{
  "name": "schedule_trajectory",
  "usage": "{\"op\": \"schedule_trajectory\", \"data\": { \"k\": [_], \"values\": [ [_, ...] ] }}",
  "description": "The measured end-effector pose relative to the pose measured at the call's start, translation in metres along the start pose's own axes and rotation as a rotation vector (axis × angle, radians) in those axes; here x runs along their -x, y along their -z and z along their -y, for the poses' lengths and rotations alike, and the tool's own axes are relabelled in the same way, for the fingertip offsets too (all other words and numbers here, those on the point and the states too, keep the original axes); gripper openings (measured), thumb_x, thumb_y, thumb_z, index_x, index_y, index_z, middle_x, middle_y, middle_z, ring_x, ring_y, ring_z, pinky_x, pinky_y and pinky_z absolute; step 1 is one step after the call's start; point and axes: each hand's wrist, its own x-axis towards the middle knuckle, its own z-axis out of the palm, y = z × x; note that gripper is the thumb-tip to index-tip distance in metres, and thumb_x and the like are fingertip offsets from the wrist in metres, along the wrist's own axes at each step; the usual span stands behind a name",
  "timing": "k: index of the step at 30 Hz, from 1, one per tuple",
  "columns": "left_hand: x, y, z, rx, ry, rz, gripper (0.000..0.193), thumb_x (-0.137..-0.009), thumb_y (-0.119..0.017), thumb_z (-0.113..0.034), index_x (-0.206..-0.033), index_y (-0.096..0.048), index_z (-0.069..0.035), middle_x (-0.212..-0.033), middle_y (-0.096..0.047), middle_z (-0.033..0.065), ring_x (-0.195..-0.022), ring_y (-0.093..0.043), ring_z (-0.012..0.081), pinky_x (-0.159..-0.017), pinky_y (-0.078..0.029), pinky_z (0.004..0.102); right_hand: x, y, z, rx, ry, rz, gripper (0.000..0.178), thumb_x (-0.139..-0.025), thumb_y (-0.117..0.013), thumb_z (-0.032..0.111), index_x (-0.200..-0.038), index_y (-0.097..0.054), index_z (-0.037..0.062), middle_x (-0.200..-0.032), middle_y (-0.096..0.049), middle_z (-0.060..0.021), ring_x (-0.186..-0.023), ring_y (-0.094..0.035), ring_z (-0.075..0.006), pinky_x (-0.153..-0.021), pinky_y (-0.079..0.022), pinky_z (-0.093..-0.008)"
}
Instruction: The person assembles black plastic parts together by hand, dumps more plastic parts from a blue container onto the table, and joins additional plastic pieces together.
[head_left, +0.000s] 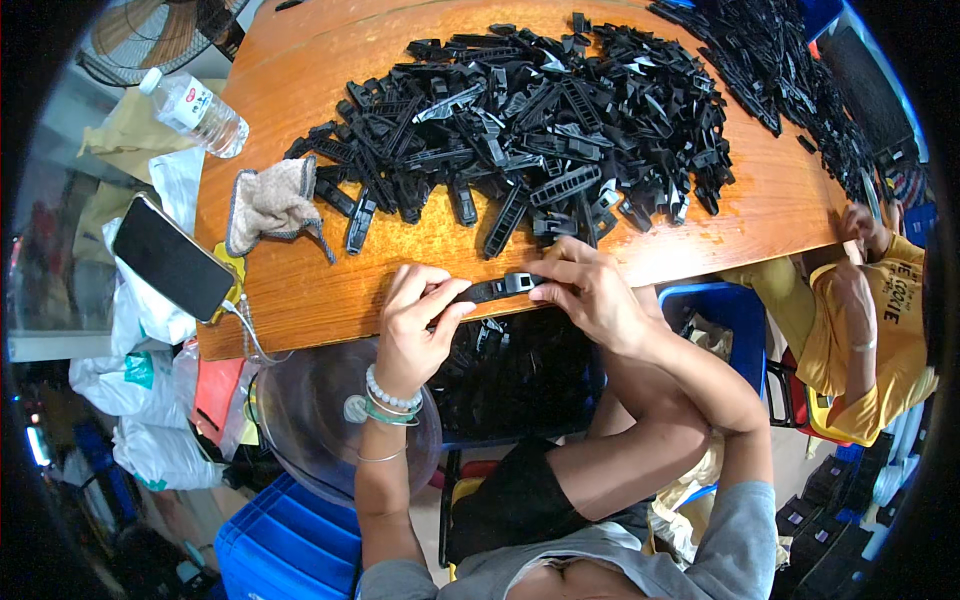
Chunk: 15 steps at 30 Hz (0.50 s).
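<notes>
A narrow black plastic part (490, 291) with a raised, shiny squarish block toward its right end is stretched between my two hands at the table's front edge. My left hand (415, 318), with bracelets at its wrist, pinches the left end between thumb and fingers. On the other end, my right hand (590, 290) grips with thumb and forefinger beside the raised block. Just beyond my hands lies a big heap of similar black plastic parts (570, 185) on the wooden table (290, 290). My fingers cover both ends of the held part.
At the left stand a water bottle (195, 112), a propped phone (175, 257) with a cable, and a crumpled cloth (273, 203). Below the edge are a clear round tub (320, 425) and a blue bin (290, 540). Another person (865, 320) sits at the right, near a second black heap (750, 70).
</notes>
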Motion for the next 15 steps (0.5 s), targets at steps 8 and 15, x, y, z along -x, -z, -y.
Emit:
{"op": "schedule_trajectory", "data": {
  "k": [8,15],
  "values": [
    [-0.002,-0.008,-0.002,-0.004,-0.061,0.019,0.02,-0.073,-0.072,-0.001,-0.092,-0.066,0.002,-0.083,-0.056,0.0098,-0.079,-0.053,0.0268,-0.069,-0.044,0.0356,-0.004,-0.013,0.005,0.098,0.167,-0.002,0.023,-0.075,-0.071,0.008,-0.097,-0.068,0.0006,-0.096,-0.059,-0.0114,-0.084,-0.061,-0.0309,-0.072,-0.05,-0.0372],
    [-0.013,-0.003,0.004,0.163,0.143,-0.035,0.028,-0.075,-0.077,-0.012,-0.097,-0.066,0.001,-0.082,-0.059,0.0103,-0.061,-0.054,0.0202,-0.057,-0.046,0.0303,0.034,-0.011,0.012,0.096,0.212,0.326,0.018,-0.079,-0.068,0.01,-0.094,-0.065,-0.0011,-0.097,-0.058,-0.0137,-0.08,-0.063,-0.0335,-0.07,-0.052,-0.0402]
  ]
}}
